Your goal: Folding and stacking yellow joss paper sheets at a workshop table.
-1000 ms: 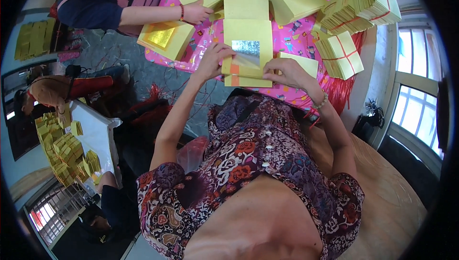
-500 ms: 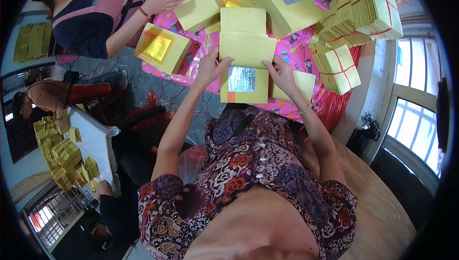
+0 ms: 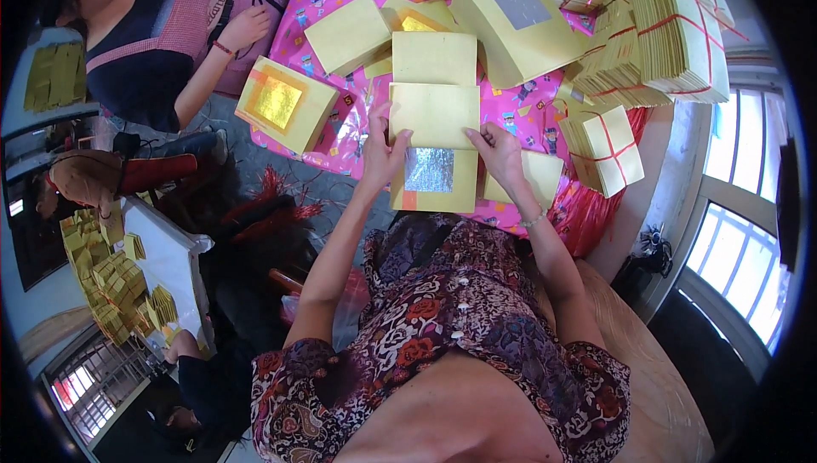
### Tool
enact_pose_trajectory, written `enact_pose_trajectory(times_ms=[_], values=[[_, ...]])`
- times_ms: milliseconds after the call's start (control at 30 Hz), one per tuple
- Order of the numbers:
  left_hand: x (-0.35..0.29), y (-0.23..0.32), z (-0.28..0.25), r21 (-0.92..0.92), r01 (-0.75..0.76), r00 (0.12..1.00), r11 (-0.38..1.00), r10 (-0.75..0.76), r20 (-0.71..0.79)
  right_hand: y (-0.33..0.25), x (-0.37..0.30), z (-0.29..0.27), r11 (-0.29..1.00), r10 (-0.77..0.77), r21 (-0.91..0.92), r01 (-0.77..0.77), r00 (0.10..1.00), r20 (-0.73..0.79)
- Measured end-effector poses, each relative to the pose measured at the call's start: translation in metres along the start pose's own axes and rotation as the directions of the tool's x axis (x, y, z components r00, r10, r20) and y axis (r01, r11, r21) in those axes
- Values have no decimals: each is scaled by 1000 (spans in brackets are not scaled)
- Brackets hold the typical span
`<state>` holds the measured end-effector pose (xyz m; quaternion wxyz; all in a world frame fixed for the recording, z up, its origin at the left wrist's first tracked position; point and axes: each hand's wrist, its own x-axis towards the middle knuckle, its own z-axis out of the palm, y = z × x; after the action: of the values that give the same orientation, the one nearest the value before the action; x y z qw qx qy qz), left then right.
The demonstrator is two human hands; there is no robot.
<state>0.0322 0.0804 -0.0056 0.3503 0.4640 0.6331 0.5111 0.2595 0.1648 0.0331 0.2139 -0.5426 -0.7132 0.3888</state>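
Observation:
Between my two hands is a plain yellow paper sheet (image 3: 434, 114), pinched by its near corners. My left hand (image 3: 385, 152) grips the left corner between thumb and fingers, and my right hand (image 3: 500, 157) closes on the right one. Just below, partly under it, lies yellow paper with a silver foil square (image 3: 430, 171) and an orange patch at its lower left corner. More plain yellow paper (image 3: 434, 59) shows beyond the far edge of the sheet. By my right hand, a pale yellow stack (image 3: 534, 178) is partly covered by my fingers and wrist.
A pink patterned cloth (image 3: 340, 105) covers the table. Around it stand a gold-foil paper stack (image 3: 278, 105), a tall silver-foil stack (image 3: 519, 20) and red-tied bundles (image 3: 681, 33). At the left, a co-worker's hand (image 3: 242, 29) rests near the edge; another table (image 3: 166, 242) holds yellow bundles.
The sheet in my hands now lies straighter over the paper beneath. The co-worker's hand has drawn back left from the stacks, and another person's arm shows at the top. The whole view has shifted slightly.

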Motion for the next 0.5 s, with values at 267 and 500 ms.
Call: enact_pose_trajectory(times_ms=[267,500], values=[[-9,9,2,-18,-25,999,1000,24,-24,-4,-3,-3,1000,-5,-19,6,1000,28],[-3,12,3,238,-258,954,936,285,-89,-4,-4,0,1000,-27,16,27,1000,1]])
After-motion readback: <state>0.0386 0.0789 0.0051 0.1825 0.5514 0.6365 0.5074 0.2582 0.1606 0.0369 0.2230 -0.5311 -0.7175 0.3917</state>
